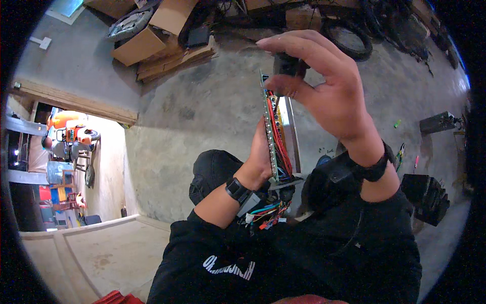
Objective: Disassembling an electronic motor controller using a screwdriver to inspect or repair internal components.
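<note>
My left hand (260,154) is closed around the lower part of a green circuit board (270,134), held on edge. Red and black wires (280,139) run along the board's right face. At its lower end is a grey end plate (286,182), below which hangs a bundle of coloured wires with plugs (268,215). My right hand (326,76) is raised by the board's top end, thumb and fingers curved around a dark object (288,66) whose kind I cannot make out. Behind the wires shows a metal strip (292,137), partly hidden.
Cardboard boxes (139,48) lie at the far left. A black tyre (349,40) rests at the back. On the right are a dark block (438,123), a pink marker-like stick (416,161) and a black case (425,198). A doorway opens left, with an orange vehicle (71,124) outside.
</note>
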Action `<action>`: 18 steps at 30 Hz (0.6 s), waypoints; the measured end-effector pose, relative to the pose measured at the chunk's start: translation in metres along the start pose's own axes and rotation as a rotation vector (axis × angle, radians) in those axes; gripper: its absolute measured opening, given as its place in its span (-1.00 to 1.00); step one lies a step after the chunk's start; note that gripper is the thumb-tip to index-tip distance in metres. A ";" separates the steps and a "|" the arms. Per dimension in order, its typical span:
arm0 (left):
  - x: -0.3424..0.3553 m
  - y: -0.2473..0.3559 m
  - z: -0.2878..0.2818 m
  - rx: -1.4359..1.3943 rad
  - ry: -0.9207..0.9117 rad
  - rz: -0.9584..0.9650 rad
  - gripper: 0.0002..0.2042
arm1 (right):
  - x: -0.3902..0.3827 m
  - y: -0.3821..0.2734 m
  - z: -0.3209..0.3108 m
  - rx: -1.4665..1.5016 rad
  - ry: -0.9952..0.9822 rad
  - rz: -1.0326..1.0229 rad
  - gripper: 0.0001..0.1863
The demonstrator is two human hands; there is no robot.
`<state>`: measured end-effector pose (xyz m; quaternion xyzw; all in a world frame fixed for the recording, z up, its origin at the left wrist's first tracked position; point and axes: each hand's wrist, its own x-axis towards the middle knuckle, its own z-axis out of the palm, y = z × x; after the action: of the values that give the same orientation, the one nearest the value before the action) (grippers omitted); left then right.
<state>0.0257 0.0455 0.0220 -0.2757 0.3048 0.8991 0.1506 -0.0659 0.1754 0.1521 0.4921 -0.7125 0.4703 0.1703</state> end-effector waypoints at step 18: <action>-0.004 0.001 0.007 -0.009 0.049 0.002 -0.53 | 0.002 0.003 0.003 0.082 0.051 -0.050 -0.56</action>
<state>0.0254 0.0485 0.0290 -0.2980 0.3048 0.8936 0.1410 -0.0684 0.1722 0.1504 0.5043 -0.6755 0.5071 0.1796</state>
